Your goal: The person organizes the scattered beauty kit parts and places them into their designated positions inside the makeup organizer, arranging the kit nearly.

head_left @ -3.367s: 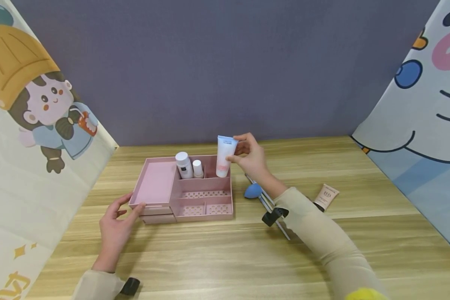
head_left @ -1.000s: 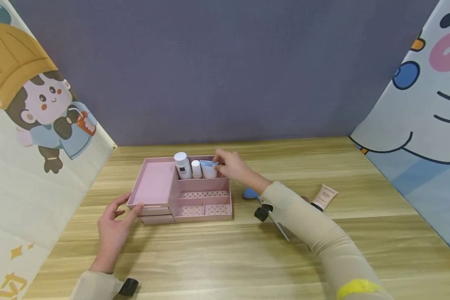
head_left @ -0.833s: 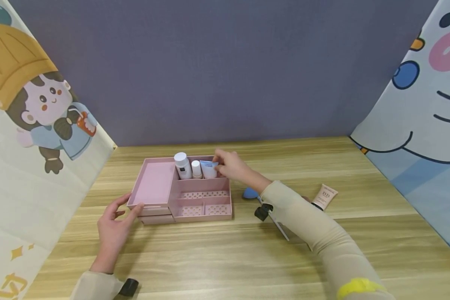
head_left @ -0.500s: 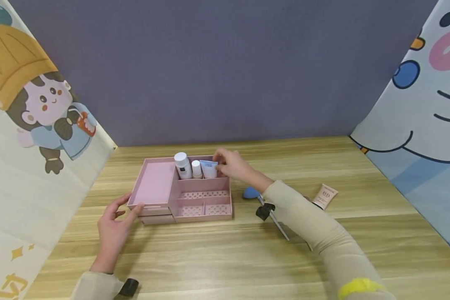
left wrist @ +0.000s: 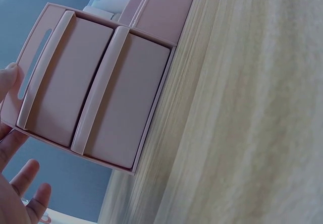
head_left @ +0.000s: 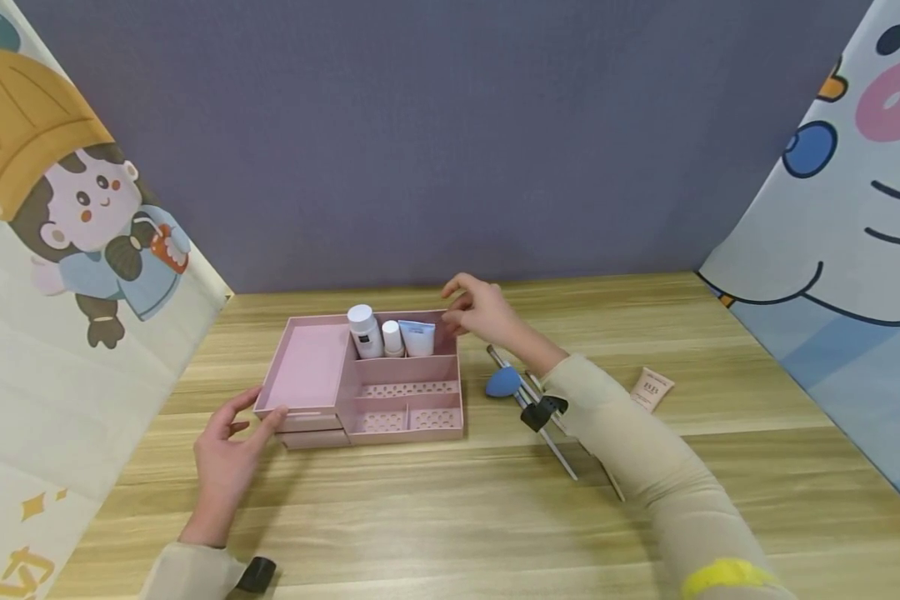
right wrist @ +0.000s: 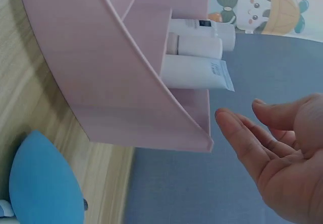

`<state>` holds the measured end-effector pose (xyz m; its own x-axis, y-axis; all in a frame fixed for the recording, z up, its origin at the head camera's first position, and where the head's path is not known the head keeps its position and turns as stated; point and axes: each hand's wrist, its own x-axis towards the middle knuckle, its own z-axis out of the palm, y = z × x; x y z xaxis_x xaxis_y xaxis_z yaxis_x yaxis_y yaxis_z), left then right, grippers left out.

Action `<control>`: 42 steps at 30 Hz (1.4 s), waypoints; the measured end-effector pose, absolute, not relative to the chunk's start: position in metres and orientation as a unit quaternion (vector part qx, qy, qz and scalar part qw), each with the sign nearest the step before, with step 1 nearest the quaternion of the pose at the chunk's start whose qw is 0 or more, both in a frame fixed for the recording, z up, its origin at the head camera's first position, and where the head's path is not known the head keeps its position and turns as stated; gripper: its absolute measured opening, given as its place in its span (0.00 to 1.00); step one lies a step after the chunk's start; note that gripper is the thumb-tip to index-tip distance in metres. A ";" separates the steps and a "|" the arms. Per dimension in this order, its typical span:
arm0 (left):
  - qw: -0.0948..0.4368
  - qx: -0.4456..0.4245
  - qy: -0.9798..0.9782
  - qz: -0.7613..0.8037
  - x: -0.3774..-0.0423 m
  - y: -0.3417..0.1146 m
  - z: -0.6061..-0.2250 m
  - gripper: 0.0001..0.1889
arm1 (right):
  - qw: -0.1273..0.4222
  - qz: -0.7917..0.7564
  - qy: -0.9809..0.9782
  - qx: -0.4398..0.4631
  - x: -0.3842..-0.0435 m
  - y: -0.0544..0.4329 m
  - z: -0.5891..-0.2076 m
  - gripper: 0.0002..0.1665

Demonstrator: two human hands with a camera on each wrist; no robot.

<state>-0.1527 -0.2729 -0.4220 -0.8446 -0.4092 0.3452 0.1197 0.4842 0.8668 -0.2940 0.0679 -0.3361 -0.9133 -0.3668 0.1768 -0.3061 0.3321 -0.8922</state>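
A pink cosmetics organizer (head_left: 315, 367) with two front drawers stands on the table. My left hand (head_left: 228, 454) holds its near left corner, thumb at the front top edge and fingers along the side. In the back row stand a white-capped bottle (head_left: 366, 332), a smaller bottle (head_left: 393, 340) and a pale blue and white squeeze tube (head_left: 417, 338). My right hand (head_left: 483, 312) hovers over the organizer's back right corner, its fingers apart from the tube and loosely bent. Nothing is between those fingers in the right wrist view.
Right of the organizer lie a blue makeup sponge (head_left: 503, 382) and several thin sticks (head_left: 558, 454), partly under my right forearm. Farther right is a beige BB cream tube (head_left: 652, 388), its cap end hidden by the sleeve. A grey panel (head_left: 450, 150) rises behind the table.
My right hand lowered the squeeze tube into the back row beside the small bottle, let go of it, then moved up and right. The left hand stays on the organizer.
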 end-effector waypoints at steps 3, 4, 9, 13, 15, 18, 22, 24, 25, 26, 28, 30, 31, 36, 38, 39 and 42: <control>0.266 0.087 -0.820 -0.499 -0.153 -0.273 -0.422 0.21 | 0.027 -0.537 0.818 -0.206 -0.294 0.074 -0.334 0.16; 0.266 0.087 -0.820 -0.499 -0.153 -0.273 -0.422 0.21 | 0.027 -0.536 0.818 -0.205 -0.294 0.076 -0.333 0.16; 0.267 0.084 -0.819 -0.501 -0.153 -0.272 -0.422 0.21 | 0.033 -0.552 0.811 -0.194 -0.295 0.087 -0.330 0.19; 0.264 0.084 -0.819 -0.502 -0.152 -0.270 -0.421 0.21 | 0.035 -0.561 0.808 -0.176 -0.295 0.097 -0.329 0.20; 0.261 0.086 -0.821 -0.501 -0.152 -0.270 -0.421 0.22 | 0.036 -0.561 0.810 -0.167 -0.296 0.104 -0.328 0.21; 0.259 0.088 -0.822 -0.500 -0.152 -0.270 -0.422 0.22 | 0.035 -0.561 0.812 -0.156 -0.296 0.113 -0.326 0.21; 0.261 0.088 -0.820 -0.501 -0.152 -0.270 -0.422 0.21 | 0.033 -0.561 0.813 -0.152 -0.296 0.126 -0.324 0.21; 0.261 0.088 -0.820 -0.502 -0.152 -0.270 -0.422 0.22 | 0.033 -0.563 0.812 -0.150 -0.296 0.133 -0.324 0.21; 0.261 0.089 -0.819 -0.503 -0.152 -0.270 -0.422 0.22 | 0.032 -0.563 0.812 -0.149 -0.296 0.136 -0.324 0.21; 0.260 0.089 -0.819 -0.503 -0.152 -0.270 -0.422 0.22 | 0.033 -0.563 0.812 -0.147 -0.296 0.139 -0.323 0.21; 0.260 0.090 -0.819 -0.504 -0.152 -0.270 -0.421 0.22 | 0.033 -0.566 0.811 -0.143 -0.296 0.146 -0.323 0.21; 0.260 0.089 -0.818 -0.506 -0.152 -0.270 -0.421 0.22 | 0.033 -0.569 0.810 -0.137 -0.296 0.152 -0.323 0.21; 0.260 0.089 -0.818 -0.506 -0.153 -0.269 -0.421 0.22 | 0.032 -0.570 0.810 -0.133 -0.295 0.155 -0.323 0.21; 0.263 0.087 -0.818 -0.505 -0.153 -0.269 -0.422 0.22 | 0.028 -0.574 0.810 -0.117 -0.294 0.172 -0.325 0.22; 0.265 0.086 -0.818 -0.504 -0.152 -0.269 -0.421 0.22 | 0.025 -0.575 0.810 -0.112 -0.294 0.178 -0.325 0.22; 0.264 0.086 -0.818 -0.504 -0.152 -0.269 -0.421 0.22 | 0.023 -0.576 0.810 -0.110 -0.294 0.182 -0.326 0.22; 0.261 0.088 -0.819 -0.503 -0.151 -0.268 -0.420 0.22 | 0.019 -0.576 0.810 -0.105 -0.293 0.192 -0.327 0.23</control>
